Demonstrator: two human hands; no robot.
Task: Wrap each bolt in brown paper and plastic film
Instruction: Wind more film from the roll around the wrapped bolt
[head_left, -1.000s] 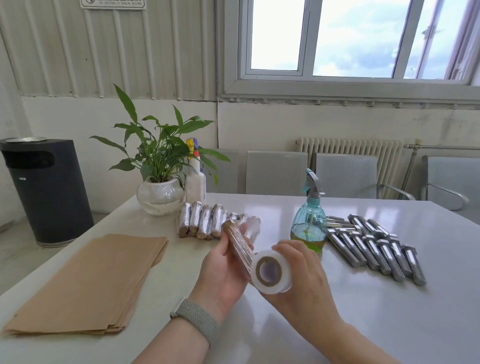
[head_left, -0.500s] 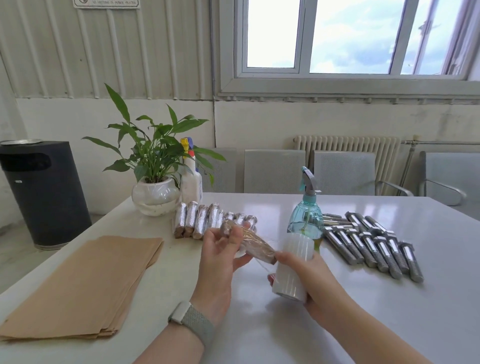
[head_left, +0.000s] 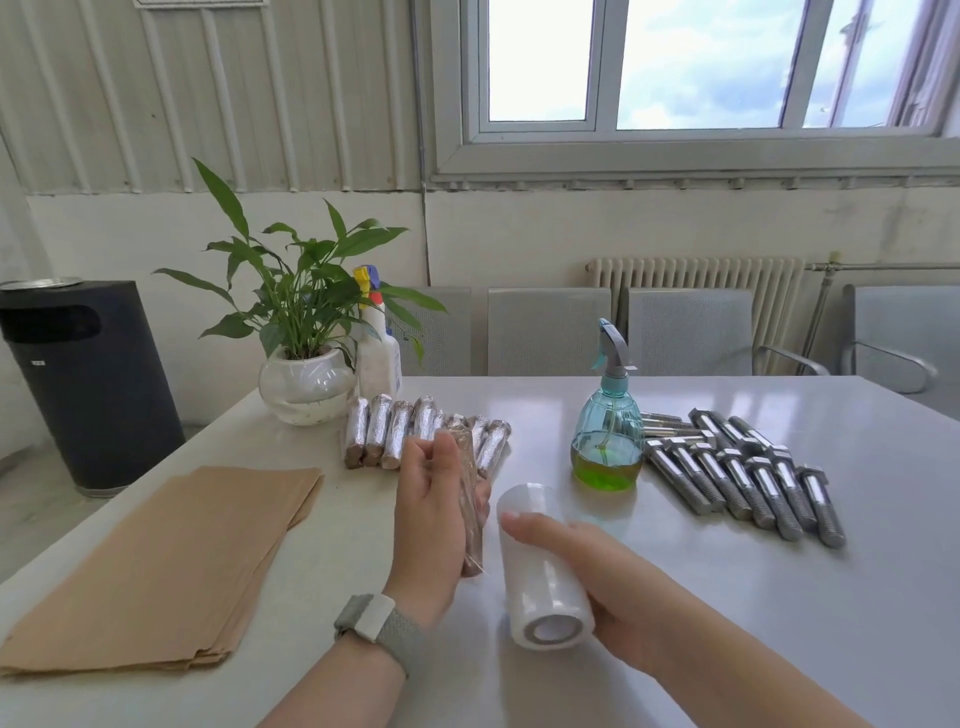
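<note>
Left hand (head_left: 427, 525) holds crinkly film-wrapped bolt (head_left: 469, 512); right hand (head_left: 597, 582) holds smooth cylindrical film roll (head_left: 540, 571).

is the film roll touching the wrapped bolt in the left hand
Apart. The head view shows a strip of bare table between the film roll, held in the right hand, and the wrapped bolt in the left hand.

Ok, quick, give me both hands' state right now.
Left hand: holds the wrapped bolt, fingers curled round it.
Right hand: grips the roll of plastic film.
</note>
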